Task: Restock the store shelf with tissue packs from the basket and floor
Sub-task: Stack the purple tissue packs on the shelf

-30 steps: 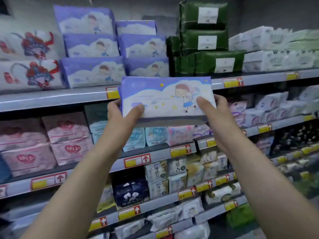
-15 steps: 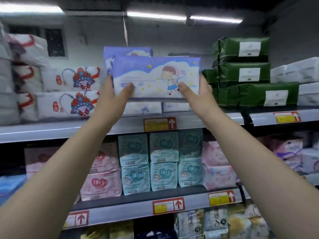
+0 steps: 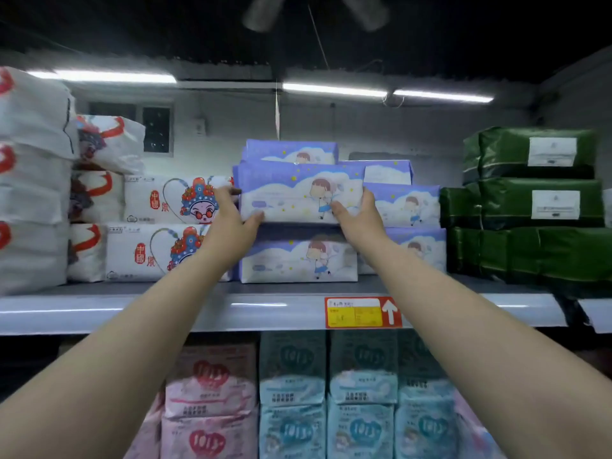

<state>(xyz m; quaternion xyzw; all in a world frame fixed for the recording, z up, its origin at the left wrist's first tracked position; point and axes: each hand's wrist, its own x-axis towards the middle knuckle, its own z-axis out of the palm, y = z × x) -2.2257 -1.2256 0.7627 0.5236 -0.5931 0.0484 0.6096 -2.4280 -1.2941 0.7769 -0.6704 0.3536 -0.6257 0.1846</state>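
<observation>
1. Tissue pack (image 3: 299,193): soft rectangular block in glossy plastic wrap, purple over white, cartoon child printed on it.
2. Gripped at both ends, left hand (image 3: 231,226) and right hand (image 3: 359,220) apart, thumbs at lower edge; just above another purple pack (image 3: 298,260) on the top shelf (image 3: 198,313), contact unclear.
3. Flanked by white packs (image 3: 172,200) left, green bundles (image 3: 536,200) right; grey shelf strip showing in front.
</observation>
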